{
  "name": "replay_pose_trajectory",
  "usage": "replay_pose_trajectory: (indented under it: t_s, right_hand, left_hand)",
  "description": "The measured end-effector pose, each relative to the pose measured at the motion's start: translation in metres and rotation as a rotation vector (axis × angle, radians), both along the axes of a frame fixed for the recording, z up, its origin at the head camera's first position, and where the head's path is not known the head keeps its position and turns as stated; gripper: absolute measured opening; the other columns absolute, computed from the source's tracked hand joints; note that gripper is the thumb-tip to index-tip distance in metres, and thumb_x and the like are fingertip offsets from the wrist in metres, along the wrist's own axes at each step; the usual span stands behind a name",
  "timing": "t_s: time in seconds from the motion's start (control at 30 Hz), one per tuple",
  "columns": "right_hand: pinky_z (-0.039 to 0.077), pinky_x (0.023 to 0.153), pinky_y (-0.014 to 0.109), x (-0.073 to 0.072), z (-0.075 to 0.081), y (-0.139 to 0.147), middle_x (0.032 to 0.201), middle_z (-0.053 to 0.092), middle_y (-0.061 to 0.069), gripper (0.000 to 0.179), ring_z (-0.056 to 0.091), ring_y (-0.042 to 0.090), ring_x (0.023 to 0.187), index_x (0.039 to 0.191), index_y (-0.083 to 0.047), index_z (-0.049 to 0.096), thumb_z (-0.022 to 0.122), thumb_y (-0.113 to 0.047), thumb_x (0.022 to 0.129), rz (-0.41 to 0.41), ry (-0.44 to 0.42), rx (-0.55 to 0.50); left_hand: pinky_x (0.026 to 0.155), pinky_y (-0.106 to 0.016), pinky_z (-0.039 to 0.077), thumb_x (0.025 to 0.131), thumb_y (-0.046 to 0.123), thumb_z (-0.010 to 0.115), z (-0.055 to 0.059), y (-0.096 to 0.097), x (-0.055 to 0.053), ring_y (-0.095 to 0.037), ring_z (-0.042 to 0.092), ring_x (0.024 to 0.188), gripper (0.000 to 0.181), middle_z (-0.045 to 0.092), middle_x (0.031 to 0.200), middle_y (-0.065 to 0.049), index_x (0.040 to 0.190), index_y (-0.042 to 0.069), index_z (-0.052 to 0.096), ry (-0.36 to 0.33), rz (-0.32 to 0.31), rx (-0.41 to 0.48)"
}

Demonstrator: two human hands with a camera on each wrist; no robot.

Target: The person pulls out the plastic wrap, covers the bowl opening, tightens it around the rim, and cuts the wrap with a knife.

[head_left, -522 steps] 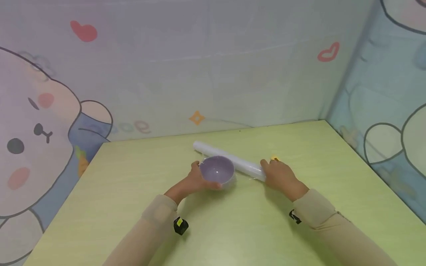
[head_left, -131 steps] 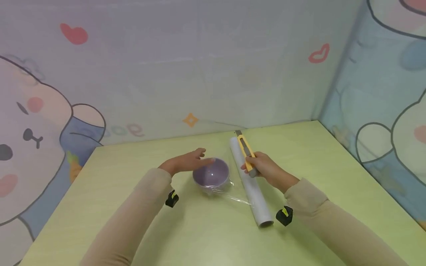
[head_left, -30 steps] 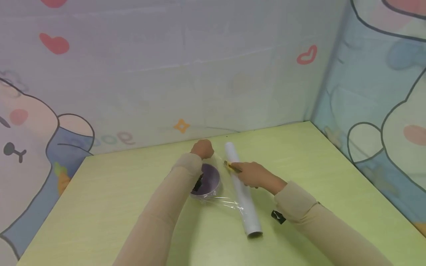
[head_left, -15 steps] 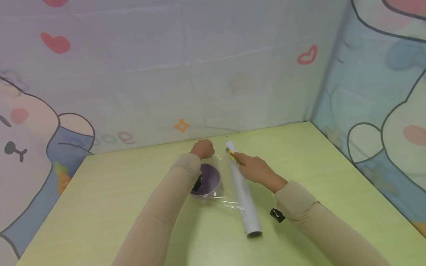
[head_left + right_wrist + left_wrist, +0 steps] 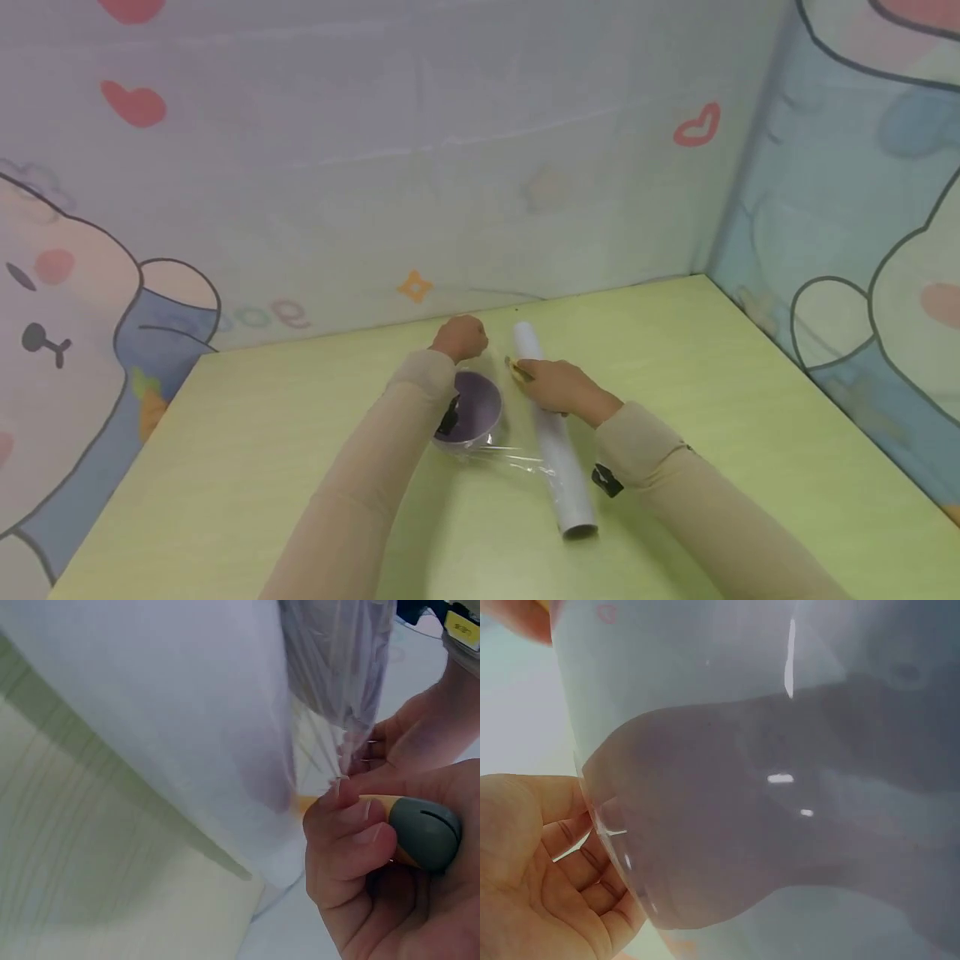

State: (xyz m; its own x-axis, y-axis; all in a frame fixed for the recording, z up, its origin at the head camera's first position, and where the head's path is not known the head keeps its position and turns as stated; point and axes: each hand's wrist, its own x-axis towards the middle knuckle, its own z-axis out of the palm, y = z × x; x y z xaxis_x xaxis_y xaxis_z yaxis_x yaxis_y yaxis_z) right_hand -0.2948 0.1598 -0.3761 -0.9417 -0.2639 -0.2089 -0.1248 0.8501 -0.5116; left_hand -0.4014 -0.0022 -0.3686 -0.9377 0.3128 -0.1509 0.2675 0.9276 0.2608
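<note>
Pinching clear plastic film (image 5: 519, 458) with left hand (image 5: 460, 338) beyond purple bowl (image 5: 482, 407), gripping yellow utility knife (image 5: 425, 832) in right hand (image 5: 564, 388) near film roll (image 5: 566, 479).

Roll: long, white, lying on its side, its near end showing a dark round opening (image 5: 562, 475).
Bowl: purple, round, mouth upward, partly hidden, just left of the roll (image 5: 480, 408).
Clear film: shiny, creased, stretched leftward from the roll to the bowl; the left hand (image 5: 460, 337) pinches its edge.
Cutter: yellow with a grey end (image 5: 427, 834), gripped by the right hand (image 5: 558, 385) at the roll's left side.
</note>
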Motion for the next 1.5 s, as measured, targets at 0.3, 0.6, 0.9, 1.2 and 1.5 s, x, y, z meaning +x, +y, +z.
replay_pose_trajectory:
  t_s: [0.3,0.6,0.9,1.2,1.5]
  right_hand:
    - [0.037,0.044,0.024,0.028,0.022,0.024,0.065,0.058,0.006,0.05,0.038,0.011,0.045,0.143,-0.015,0.033,0.033,-0.016,0.093,0.068,-0.049,-0.06]
    - [0.034,0.043,0.024,0.058,0.03,0.033,0.063,0.057,0.009,0.049,0.035,0.011,0.043,0.142,-0.017,0.037,0.033,-0.015,0.093,0.101,-0.115,-0.084]
    - [0.031,0.039,0.024,0.092,0.038,0.044,0.057,0.052,0.005,0.049,0.035,0.012,0.042,0.139,-0.021,0.042,0.036,-0.012,0.091,0.117,-0.193,-0.133]
    - [0.027,0.037,0.02,0.134,0.039,0.059,0.051,0.053,0.001,0.048,0.028,0.009,0.035,0.139,-0.022,0.042,0.04,-0.013,0.092,0.213,-0.235,-0.155]
    - [0.029,0.044,0.019,0.177,0.039,0.085,0.047,0.046,-0.01,0.044,0.029,0.003,0.04,0.134,-0.025,0.049,0.046,-0.014,0.091,0.305,-0.227,-0.205]
  left_hand:
    - [0.069,-0.029,0.045,0.092,0.009,0.04,0.007,0.002,0.002,-0.013,0.05,0.072,0.023,0.061,0.085,-0.002,0.087,0.008,0.062,0.035,0.01,-0.041]
    - [0.062,-0.029,0.036,0.09,0.007,0.039,0.006,0.0,0.001,-0.014,0.037,0.064,0.02,0.047,0.073,-0.001,0.072,0.01,0.048,0.022,0.037,-0.015]
    - [0.066,-0.028,0.04,0.09,0.01,0.042,0.004,-0.004,0.001,-0.013,0.041,0.067,0.018,0.056,0.082,-0.002,0.082,0.006,0.058,0.046,0.019,-0.011]
    - [0.049,-0.023,0.026,0.088,0.006,0.043,0.003,-0.008,0.0,-0.01,0.026,0.051,0.028,0.038,0.056,0.002,0.06,0.01,0.042,0.041,0.011,0.051]
    - [0.053,-0.021,0.032,0.089,0.009,0.044,-0.002,-0.009,-0.004,-0.008,0.035,0.054,0.021,0.048,0.066,0.003,0.072,0.007,0.057,0.019,-0.018,0.063]
